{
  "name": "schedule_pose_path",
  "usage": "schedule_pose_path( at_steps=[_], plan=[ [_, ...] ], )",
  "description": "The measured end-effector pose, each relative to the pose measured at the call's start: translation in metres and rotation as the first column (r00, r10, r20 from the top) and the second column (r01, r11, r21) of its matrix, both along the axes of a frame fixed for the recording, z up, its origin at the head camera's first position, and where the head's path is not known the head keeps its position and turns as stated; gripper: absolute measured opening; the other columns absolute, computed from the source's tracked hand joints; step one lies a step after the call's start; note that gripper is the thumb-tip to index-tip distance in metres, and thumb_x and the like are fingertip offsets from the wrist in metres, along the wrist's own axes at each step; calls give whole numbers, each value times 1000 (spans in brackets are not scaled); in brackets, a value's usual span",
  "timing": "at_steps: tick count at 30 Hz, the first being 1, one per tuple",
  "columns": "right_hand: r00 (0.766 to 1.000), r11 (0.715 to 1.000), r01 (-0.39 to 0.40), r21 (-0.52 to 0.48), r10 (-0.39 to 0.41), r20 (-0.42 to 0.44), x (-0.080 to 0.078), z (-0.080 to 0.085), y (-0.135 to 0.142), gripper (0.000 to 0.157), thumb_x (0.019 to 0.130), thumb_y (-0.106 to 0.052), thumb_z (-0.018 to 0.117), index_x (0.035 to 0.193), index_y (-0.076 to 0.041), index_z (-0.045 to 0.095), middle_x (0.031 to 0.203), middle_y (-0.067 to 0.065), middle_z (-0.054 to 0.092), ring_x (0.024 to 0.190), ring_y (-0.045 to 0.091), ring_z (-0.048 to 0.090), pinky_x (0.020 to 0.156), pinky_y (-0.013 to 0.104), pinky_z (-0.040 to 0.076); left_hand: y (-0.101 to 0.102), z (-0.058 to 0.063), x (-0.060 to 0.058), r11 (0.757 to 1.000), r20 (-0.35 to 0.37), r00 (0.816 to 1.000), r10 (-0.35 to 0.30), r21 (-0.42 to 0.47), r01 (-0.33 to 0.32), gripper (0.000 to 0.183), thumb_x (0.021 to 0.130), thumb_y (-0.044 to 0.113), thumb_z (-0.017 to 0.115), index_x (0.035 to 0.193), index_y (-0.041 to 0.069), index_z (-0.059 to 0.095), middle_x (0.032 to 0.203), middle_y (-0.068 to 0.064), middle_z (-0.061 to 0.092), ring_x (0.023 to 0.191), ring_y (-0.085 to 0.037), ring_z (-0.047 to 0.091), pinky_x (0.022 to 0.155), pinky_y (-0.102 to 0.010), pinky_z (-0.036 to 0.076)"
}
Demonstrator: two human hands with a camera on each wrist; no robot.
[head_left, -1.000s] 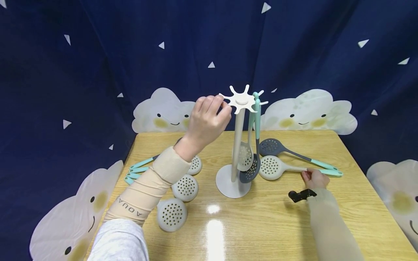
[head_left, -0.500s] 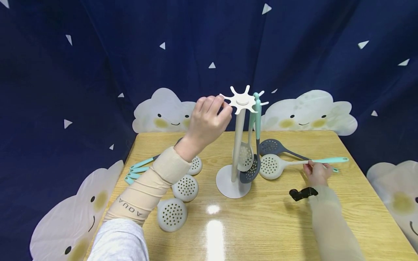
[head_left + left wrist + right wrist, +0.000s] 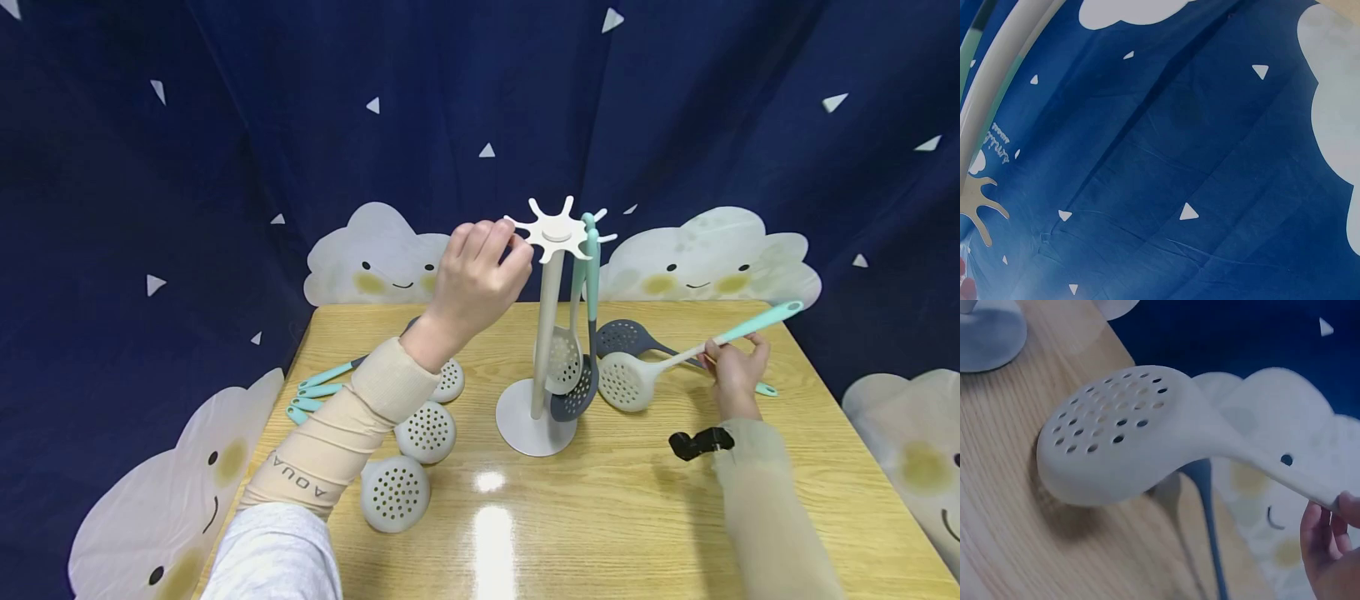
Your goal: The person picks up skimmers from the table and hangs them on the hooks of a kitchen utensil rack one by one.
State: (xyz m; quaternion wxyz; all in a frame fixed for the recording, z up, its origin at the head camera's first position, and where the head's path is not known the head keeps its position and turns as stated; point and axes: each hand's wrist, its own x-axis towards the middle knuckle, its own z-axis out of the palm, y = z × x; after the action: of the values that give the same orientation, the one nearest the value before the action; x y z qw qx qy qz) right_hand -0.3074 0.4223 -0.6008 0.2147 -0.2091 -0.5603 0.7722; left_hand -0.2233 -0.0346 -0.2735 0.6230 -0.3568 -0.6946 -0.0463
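Note:
My right hand [image 3: 737, 371] pinches the neck of a pale grey skimmer [image 3: 624, 382] with a mint handle. Its handle end slants up to the right; its perforated head is low by the table. In the right wrist view, the holes of the skimmer head [image 3: 1122, 431] face up and fingers [image 3: 1317, 540] grip the neck. My left hand [image 3: 483, 273] curls at the left prong of a white utensil stand [image 3: 546, 333]. Only fingertips show beside the prongs in the left wrist view. A light skimmer [image 3: 562, 367] and a dark one [image 3: 576, 392] hang on the stand's right side.
A dark skimmer [image 3: 622, 336] lies on the wooden table [image 3: 600, 517] behind the held one. Several light skimmers, among them one nearest the front [image 3: 395, 494], lie at left under my left arm, their mint handles [image 3: 318, 390] pointing left. A blue curtain [image 3: 420, 100] stands behind.
My right hand has moved up and slightly right, raising the skimmer's handle end from the table into a slant. My left hand and the stand have stayed in place.

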Motion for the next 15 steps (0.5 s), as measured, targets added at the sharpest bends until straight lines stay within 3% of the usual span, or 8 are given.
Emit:
schedule_pose_path(
  at_steps=[5, 8, 15],
  plan=[
    [994, 982, -40, 185, 57, -90, -12, 0, 8, 71, 75, -13, 73, 130, -31, 31, 108, 18, 58, 87, 25, 65, 73, 30, 54, 0, 0, 0, 1000, -1, 1000, -1, 0, 1, 3, 78, 4, 56, 76, 4, 54, 91, -13, 58, 75, -25, 51, 69, -35, 42],
    [983, 973, -99, 209, 128, -132, -6, 24, 0, 71, 76, -7, 72, 131, -29, 34, 99, 14, 58, 80, 24, 65, 70, 28, 54, 0, 0, 0, 1000, -1, 1000, 0, 0, 0, 3, 79, 4, 55, 76, 4, 54, 91, -13, 58, 75, -25, 51, 68, -35, 42],
    [969, 919, -206, 336, 239, -61, 71, 173, -97, 56, 84, 10, 53, 129, -18, 35, 82, 1, 54, 68, 8, 63, 67, 18, 52, 0, 0, 0, 1000, 1, 1000, -3, 0, 3, 3, 79, 4, 54, 76, 4, 54, 90, -13, 58, 74, -25, 51, 68, -35, 41]
  ],
)
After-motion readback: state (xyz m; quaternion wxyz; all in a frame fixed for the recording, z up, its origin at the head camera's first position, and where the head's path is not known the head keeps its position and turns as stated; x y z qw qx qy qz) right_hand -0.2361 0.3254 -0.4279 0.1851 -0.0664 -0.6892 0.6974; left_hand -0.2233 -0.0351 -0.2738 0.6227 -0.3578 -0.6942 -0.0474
